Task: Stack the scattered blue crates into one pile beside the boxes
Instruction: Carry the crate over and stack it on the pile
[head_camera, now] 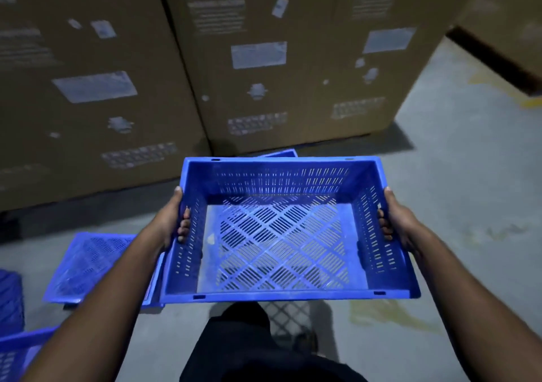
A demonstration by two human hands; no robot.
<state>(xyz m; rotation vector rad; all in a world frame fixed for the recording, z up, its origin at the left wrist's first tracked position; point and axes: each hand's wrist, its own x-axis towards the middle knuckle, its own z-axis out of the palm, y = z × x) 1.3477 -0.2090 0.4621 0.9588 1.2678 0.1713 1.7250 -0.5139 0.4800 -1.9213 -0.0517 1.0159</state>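
You hold one blue crate level in the air, open side up, right in front of the tall cardboard boxes. Your left hand grips its left wall, the fingers curling over the rim and showing inside the crate against the slotted side. Your right hand grips the opposite wall the same way, its fingertips hooked inside just under the rim. Both hands are clamped on the held crate, one at each short side, palms on the outside.

The held crate has a slotted floor in a diamond pattern and slotted walls, and nothing lies in it. Through its floor you can see the grey concrete floor beneath. Its far rim sits close to the foot of the boxes, and just beyond that rim a blue edge of another crate peeks out on the floor, against the base of the boxes.

To the left of the held crate a second crate lies on the floor, partly hidden under your left forearm. Further left from it, at the frame edge, more blue crates show only in part. Below the held crate, nearest you, your dark trouser leg and a shoe are visible. A yellowish stain marks the floor just to the right of the shoe.
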